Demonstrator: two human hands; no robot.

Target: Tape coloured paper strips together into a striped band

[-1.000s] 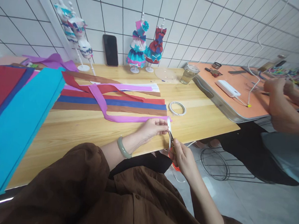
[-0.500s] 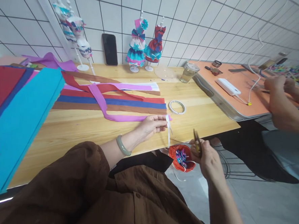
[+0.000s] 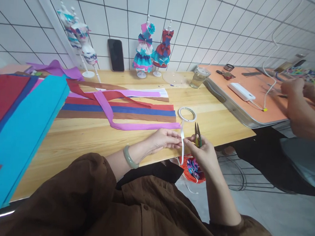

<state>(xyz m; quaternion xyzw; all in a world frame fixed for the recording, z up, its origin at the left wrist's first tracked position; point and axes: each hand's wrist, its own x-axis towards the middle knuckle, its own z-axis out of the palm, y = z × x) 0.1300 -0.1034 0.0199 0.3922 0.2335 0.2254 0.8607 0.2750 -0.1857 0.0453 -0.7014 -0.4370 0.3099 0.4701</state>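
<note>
A narrow white strip (image 3: 182, 151) hangs upright over the table's front edge, pinched at the fingertips of my left hand (image 3: 164, 139). That hand is closed, with a green bangle on its wrist. My right hand (image 3: 206, 153) is closed around a pair of small scissors (image 3: 197, 134), blades pointing up and away. Its thumb and fingertip touch the strip from the right, close to my left fingers. A pink-purple fabric ribbon (image 3: 149, 125) lies on the table just beyond my left hand. Behind the strip's top rests a roll of tape (image 3: 187, 109).
Coloured ribbons (image 3: 120, 109) and a turquoise fabric stack (image 3: 31, 124) cover the table's left. Dressed mini mannequins (image 3: 143, 56), a phone (image 3: 115, 55) and a cup (image 3: 199, 78) stand by the wall. A red scrap bag (image 3: 188, 175) hangs below. Another person's hands (image 3: 295, 87) are at the right.
My right hand has moved left and up with the scissors, from over the floor to the strip, and its fingertips now touch it. My left hand has lowered slightly.
</note>
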